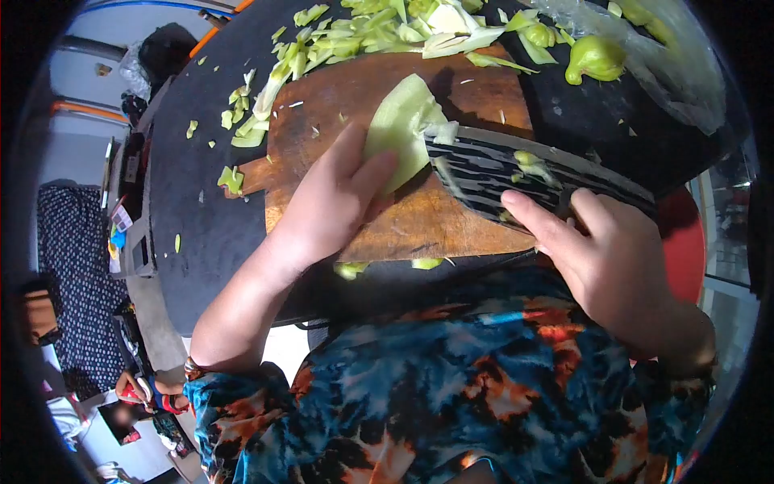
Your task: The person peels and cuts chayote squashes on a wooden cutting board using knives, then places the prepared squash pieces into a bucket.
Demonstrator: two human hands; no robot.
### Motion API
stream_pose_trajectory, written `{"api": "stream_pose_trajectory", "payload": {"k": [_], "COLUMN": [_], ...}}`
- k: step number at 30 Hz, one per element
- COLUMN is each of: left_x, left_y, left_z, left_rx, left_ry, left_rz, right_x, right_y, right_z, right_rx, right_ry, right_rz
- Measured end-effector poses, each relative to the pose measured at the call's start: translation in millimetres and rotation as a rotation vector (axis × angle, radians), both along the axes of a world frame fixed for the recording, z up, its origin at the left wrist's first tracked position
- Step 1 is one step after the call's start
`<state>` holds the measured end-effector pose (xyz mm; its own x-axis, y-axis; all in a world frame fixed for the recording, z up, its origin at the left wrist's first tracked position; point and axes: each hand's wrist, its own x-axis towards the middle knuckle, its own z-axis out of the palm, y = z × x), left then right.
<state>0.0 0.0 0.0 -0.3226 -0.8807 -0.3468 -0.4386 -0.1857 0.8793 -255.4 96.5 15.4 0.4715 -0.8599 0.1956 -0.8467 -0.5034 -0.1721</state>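
My left hand point(334, 198) grips a large, pale green vegetable piece point(403, 121) with a flat cut face, held over the wooden cutting board point(403, 234). My right hand point(601, 254) is closed on a broad kitchen knife point(492, 173) with a black and silver wavy pattern; its index finger stretches along the blade. The handle is hidden by the hand. The blade's far corner meets the right edge of the vegetable piece, where a small pale scrap clings. Green bits stick to the blade's side.
Chopped green strips point(339, 44) are heaped along the board's far edge on the dark table point(201, 266). A knobby green vegetable point(595, 59) lies at the upper right beside a clear plastic bag point(677, 73). A red stool point(684, 242) shows beyond the table at right.
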Motion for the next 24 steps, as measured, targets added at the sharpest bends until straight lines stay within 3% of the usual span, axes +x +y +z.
{"api": "stream_pose_trajectory", "payload": {"k": [5, 8, 11, 14, 18, 24], "left_x": [-3.0, 2.8, 3.7, -0.9, 1.6, 0.2], "left_y": [-0.7, 0.2, 2.1, 1.6, -0.3, 1.2], "left_z": [1.9, -2.3, 1.7, 6.7, 0.8, 3.9], "left_rx": [0.046, -0.017, 0.074, 0.104, 0.128, 0.11], "left_ry": [0.072, 0.01, 0.045, 0.007, 0.088, 0.046], "left_rz": [0.021, -0.079, -0.014, -0.006, -0.005, -0.009], "right_x": [1.0, -15.3, -43.2, -12.5, -2.1, 2.4], "right_y": [-0.7, -18.5, -34.9, -8.0, 5.5, 6.5], "right_z": [5.5, -10.0, -12.7, 10.8, 10.4, 1.2], "right_rx": [-0.019, -0.135, -0.221, 0.014, -0.056, -0.067], "right_ry": [-0.053, -0.016, 0.041, -0.101, -0.049, -0.053], "right_rz": [-0.018, -0.237, -0.393, -0.212, 0.127, 0.152]}}
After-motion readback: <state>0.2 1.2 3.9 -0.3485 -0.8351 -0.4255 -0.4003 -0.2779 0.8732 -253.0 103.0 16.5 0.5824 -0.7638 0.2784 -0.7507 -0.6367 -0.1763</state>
